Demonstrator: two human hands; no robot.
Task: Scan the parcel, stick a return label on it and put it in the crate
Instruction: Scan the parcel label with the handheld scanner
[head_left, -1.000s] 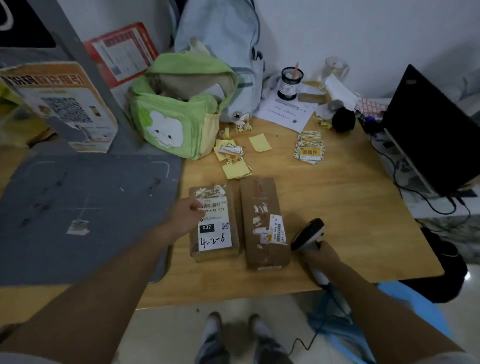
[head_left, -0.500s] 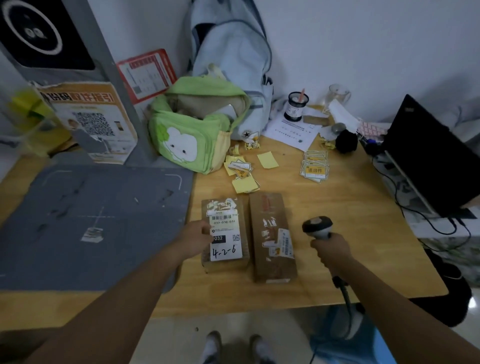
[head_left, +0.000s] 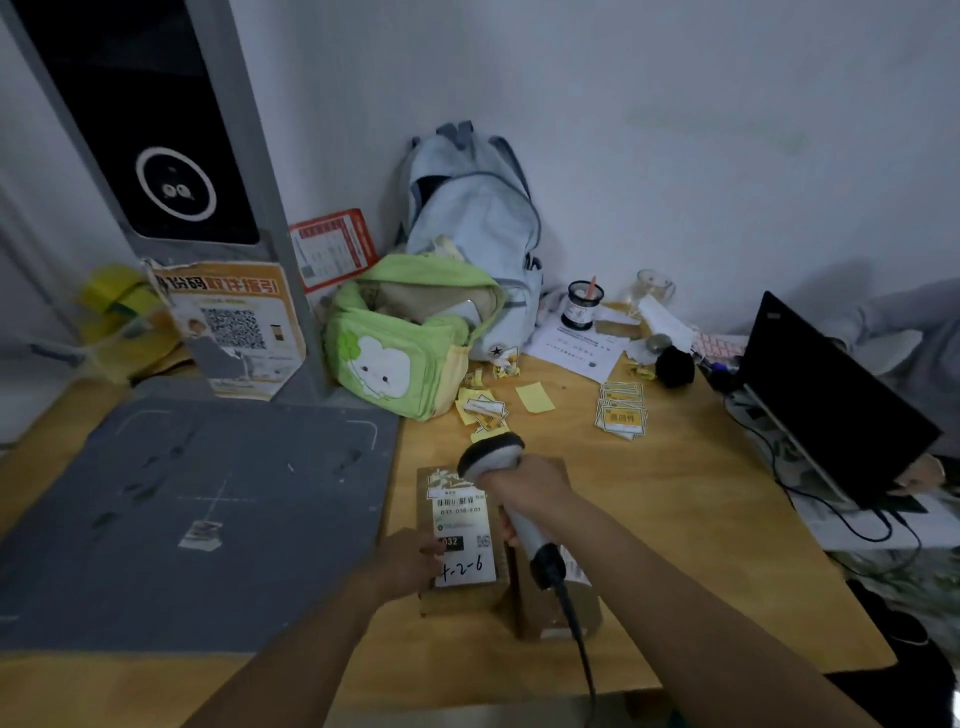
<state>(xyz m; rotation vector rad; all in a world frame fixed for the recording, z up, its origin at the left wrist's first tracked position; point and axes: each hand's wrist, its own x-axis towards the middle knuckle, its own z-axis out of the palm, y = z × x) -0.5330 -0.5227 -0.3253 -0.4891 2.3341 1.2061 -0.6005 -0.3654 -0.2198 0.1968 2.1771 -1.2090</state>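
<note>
Wooden desk (head_left: 675, 519): right hand (head_left: 524, 488) grips scanner (head_left: 493, 457), hiding second parcel (head_left: 550, 613); left hand (head_left: 405, 564) flat on parcel (head_left: 462, 540).

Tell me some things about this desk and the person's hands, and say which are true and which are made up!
1. The right hand holds a barcode scanner over the labelled parcel. True.
2. The left hand is up in the air, touching nothing. False: it rests on the parcel's left edge.
3. A green bag sits in front of a pale blue backpack. True.
4. The laptop is on the left side of the desk. False: it stands at the right edge.
5. The return label stickers are already on the parcel. False: they lie on the wooden desk, apart from it.
</note>
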